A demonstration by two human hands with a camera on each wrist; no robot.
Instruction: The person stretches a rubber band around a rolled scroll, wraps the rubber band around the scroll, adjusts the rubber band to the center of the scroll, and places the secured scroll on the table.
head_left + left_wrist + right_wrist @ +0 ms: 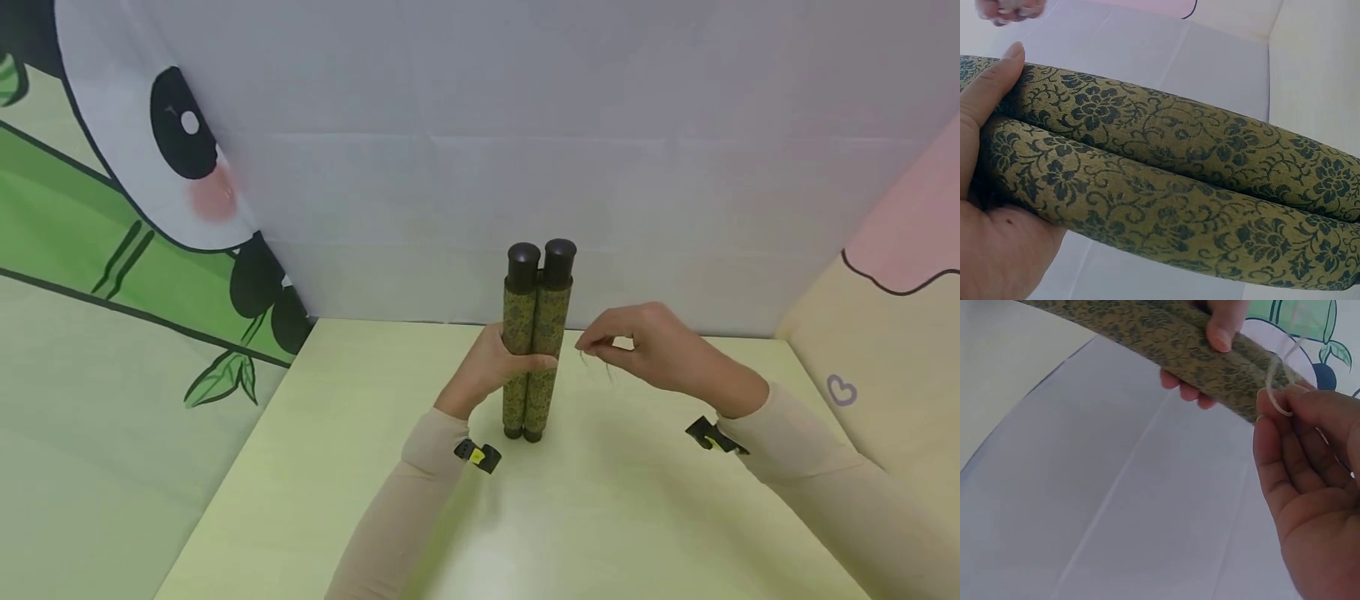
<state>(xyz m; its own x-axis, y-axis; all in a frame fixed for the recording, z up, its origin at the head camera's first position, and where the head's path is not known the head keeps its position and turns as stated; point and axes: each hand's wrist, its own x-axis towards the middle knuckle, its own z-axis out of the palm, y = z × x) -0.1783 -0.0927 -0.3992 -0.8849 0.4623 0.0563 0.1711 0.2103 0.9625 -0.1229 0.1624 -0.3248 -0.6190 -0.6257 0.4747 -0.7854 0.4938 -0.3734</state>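
With our left hand [489, 363] wrapped round the brocade-patterned double scroll [551, 321], we hold it roughly upright over the pale yellow table [637, 508]; whether its lower ends touch, we cannot tell. Our right hand [660, 346] pinches a thin white cord [1274, 402] just beside it. We should press both rolls snugly together and handle the cord gently, since tugging could tilt them.
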